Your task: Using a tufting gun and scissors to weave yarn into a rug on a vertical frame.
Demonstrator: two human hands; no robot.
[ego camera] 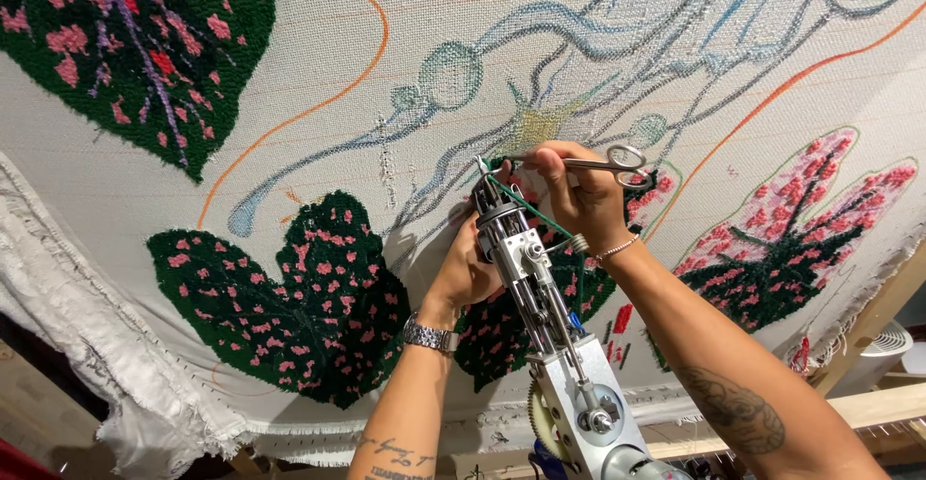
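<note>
The biggest thing in view was the white backing cloth (289,65), stretched on a wooden frame (868,412) and covered with drawn outlines. On it there were 4 tufted leaf shapes: 1 dark green leaf with pink and purple (125,46) at the upper left, 1 dark green leaf with pink spots (299,297) in the lower middle, a similar one (497,330) partly behind the tool, and 1 pink leaf with dark veins (791,219) at the right.

In front of the cloth stood the metal tufting gun (545,345), its tip near the cloth, just beside both hands. A green yarn (531,212) ran along its upper part to the tip.

In my judgement the step was cutting or trimming the yarn at the gun's tip. To do it well, the gun should be kept steady, the yarn kept tight, and the blades kept on the yarn only, away from the cloth.

The left hand (468,273), with a metal watch (431,335) on the wrist, was curled around the front part of the gun, just below the tip. The right hand (574,195), with a thin bracelet (617,246), was clamped on small metal scissors (588,163), fingers closed around the shanks, not in the rings. The blades pointed to the tip; I cannot tell how far they were apart.
</note>
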